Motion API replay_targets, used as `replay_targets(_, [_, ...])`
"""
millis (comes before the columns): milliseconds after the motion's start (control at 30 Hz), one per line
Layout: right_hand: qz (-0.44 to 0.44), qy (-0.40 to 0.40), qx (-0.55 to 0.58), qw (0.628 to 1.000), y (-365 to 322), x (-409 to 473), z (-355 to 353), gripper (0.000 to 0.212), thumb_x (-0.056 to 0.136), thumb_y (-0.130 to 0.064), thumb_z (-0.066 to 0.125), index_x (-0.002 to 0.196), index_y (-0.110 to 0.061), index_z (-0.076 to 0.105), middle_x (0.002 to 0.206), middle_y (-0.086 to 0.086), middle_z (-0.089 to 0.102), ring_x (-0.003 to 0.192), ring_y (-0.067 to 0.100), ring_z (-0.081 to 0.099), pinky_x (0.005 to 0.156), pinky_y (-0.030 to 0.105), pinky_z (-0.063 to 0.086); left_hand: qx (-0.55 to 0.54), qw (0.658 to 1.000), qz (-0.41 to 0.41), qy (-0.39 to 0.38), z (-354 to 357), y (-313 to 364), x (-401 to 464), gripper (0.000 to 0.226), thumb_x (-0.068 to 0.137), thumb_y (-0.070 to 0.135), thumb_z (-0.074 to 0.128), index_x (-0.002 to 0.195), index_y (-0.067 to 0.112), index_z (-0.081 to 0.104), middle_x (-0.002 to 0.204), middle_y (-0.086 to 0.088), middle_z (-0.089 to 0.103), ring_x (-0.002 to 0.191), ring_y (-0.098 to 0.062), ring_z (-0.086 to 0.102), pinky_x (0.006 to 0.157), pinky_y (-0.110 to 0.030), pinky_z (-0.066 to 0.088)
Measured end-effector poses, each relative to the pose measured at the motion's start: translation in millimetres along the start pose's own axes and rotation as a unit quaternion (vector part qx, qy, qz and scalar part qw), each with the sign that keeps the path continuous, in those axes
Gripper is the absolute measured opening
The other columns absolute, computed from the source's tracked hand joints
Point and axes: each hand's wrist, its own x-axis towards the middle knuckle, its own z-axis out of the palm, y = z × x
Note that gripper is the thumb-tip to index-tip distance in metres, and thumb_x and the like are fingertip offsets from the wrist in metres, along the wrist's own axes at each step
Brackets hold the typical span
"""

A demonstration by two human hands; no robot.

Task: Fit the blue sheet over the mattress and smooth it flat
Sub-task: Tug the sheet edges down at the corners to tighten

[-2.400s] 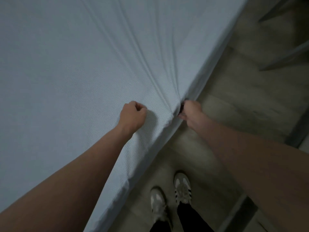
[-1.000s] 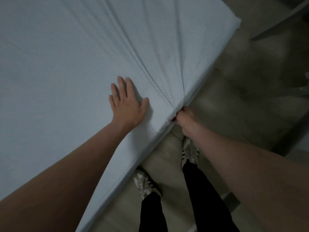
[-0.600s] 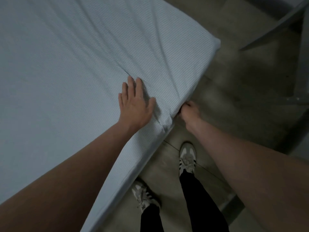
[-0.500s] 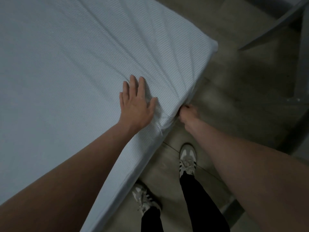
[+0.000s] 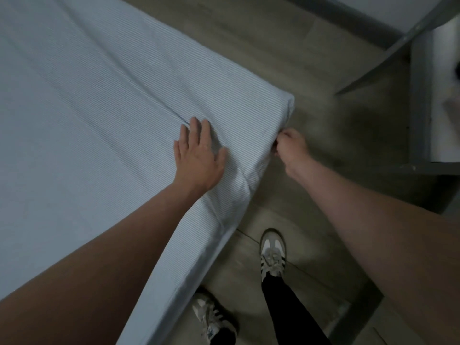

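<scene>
The pale blue, finely striped sheet [image 5: 87, 115] covers the top of the mattress, which fills the left of the view. Its corner [image 5: 286, 103] is wrapped in fabric. A long crease runs diagonally up to my left hand [image 5: 196, 158], which lies flat on the sheet with fingers spread, close to the side edge. My right hand [image 5: 290, 145] is closed on the sheet's side edge just below the corner, beside the mattress. Small wrinkles gather between the two hands.
Grey wood-look floor [image 5: 323, 120] lies to the right of the bed. A grey metal frame with a white panel [image 5: 423, 108] stands at the right. My two feet in white striped sneakers [image 5: 272, 255] stand beside the mattress edge.
My left hand went from a fist to flat on the sheet. Both hands have worked along the edge toward the corner, which has come into view. The fan of deep creases has mostly flattened.
</scene>
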Motion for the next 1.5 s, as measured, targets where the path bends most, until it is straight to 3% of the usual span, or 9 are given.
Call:
replay_targets(333, [0.097,0.047,-0.053,0.993,-0.1,31.1,-3.2,0.026,0.092,-0.011,0.046,0.109,-0.004,0.065,0.094,0.015,0.064,0.063,0.021,0.058,0.048,0.025,0.050,-0.001,0.998,0.041,-0.041,1.2,17.7,17.9,0.071,0.101,0.046,0.036,0.156,0.018,0.001,0.163,-0.009,-0.010,0.148,-0.033,-0.015,0.121,-0.046,-0.002])
replay_targets(533, [-0.040,0.046,0.048,0.997,-49.1,18.4,-9.5,0.031,0.086,-0.049,0.051,0.098,-0.021,0.054,0.096,-0.002,0.062,0.083,0.012,0.059,0.071,0.029,0.051,0.006,0.997,0.044,-0.070,10.4,25.9,18.7,0.069,0.102,0.044,0.032,0.156,0.022,-0.005,0.162,-0.004,-0.016,0.145,-0.034,-0.024,0.120,-0.049,-0.007])
replay_targets(667, [-0.137,0.082,-0.121,0.980,-61.1,22.6,-11.6,0.013,0.093,-0.021,0.047,0.087,-0.016,0.058,0.087,0.002,0.062,0.078,0.015,0.055,0.074,0.036,0.050,-0.007,0.996,0.060,-0.066,5.8,25.6,19.6,0.068,0.102,0.044,0.032,0.156,0.020,-0.003,0.162,-0.007,-0.013,0.146,-0.034,-0.021,0.121,-0.048,-0.005])
replay_targets(800, [-0.018,0.162,-0.257,0.953,-57.9,40.4,-26.4,0.038,0.096,-0.011,0.043,0.131,0.002,0.053,0.136,0.020,0.054,0.125,0.031,0.052,0.102,0.033,0.038,-0.032,0.998,0.037,-0.034,-1.2,17.6,14.6,0.071,0.102,0.043,0.035,0.155,0.015,-0.002,0.162,-0.009,-0.012,0.148,-0.029,-0.016,0.122,-0.047,-0.002])
replay_targets(900, [0.018,0.212,-0.332,0.919,-60.6,28.8,-37.5,0.047,0.099,-0.012,0.039,0.144,0.001,0.036,0.150,0.018,0.038,0.140,0.032,0.035,0.112,0.037,0.026,-0.043,0.999,-0.013,0.002,-8.8,0.6,6.1,0.074,0.101,0.044,0.034,0.155,0.011,-0.004,0.162,-0.011,-0.012,0.149,-0.029,-0.015,0.121,-0.047,-0.004])
replay_targets(1000, [-0.185,0.220,-0.366,0.885,-80.0,-9.0,-19.2,0.048,0.089,-0.006,0.043,0.137,-0.002,0.043,0.142,0.017,0.045,0.133,0.031,0.038,0.112,0.039,0.027,-0.041,0.996,-0.076,0.038,-14.9,-30.6,-8.4,0.071,0.102,0.041,0.029,0.154,0.005,-0.005,0.161,-0.015,-0.012,0.149,-0.030,-0.015,0.121,-0.048,-0.006])
replay_targets(1167, [-0.496,-0.029,-0.487,0.719,-77.6,-89.4,102.4,0.063,0.093,-0.016,0.038,0.153,-0.004,0.022,0.159,0.015,0.023,0.148,0.032,0.018,0.122,0.044,0.012,-0.002,0.982,-0.182,0.048,-7.3,-105.3,-42.0,0.071,0.102,0.042,0.025,0.153,0.001,-0.004,0.161,-0.019,-0.012,0.148,-0.035,-0.016,0.119,-0.053,-0.005])
replay_targets(1333, [-0.484,-0.238,-0.631,0.557,6.3,-118.0,136.1,0.055,0.105,-0.030,0.019,0.157,-0.018,0.005,0.165,0.001,-0.003,0.151,0.022,-0.010,0.122,0.044,-0.004,-0.048,0.977,-0.203,-0.051,15.8,-129.8,-67.2,0.067,0.102,0.042,0.025,0.155,0.011,-0.004,0.162,-0.012,-0.014,0.146,-0.041,-0.014,0.117,-0.059,0.000])
replay_targets(1500, [-0.296,-0.034,-0.705,0.643,6.3,-107.0,59.4,0.067,0.103,-0.046,0.015,0.155,-0.009,-0.005,0.162,0.015,-0.011,0.149,0.034,-0.011,0.120,0.050,-0.005,-0.171,0.973,0.074,-0.138,11.2,-82.1,-78.7,0.053,0.105,0.026,0.029,0.155,0.014,0.016,0.163,-0.012,0.001,0.150,-0.025,-0.003,0.122,-0.039,-0.001])
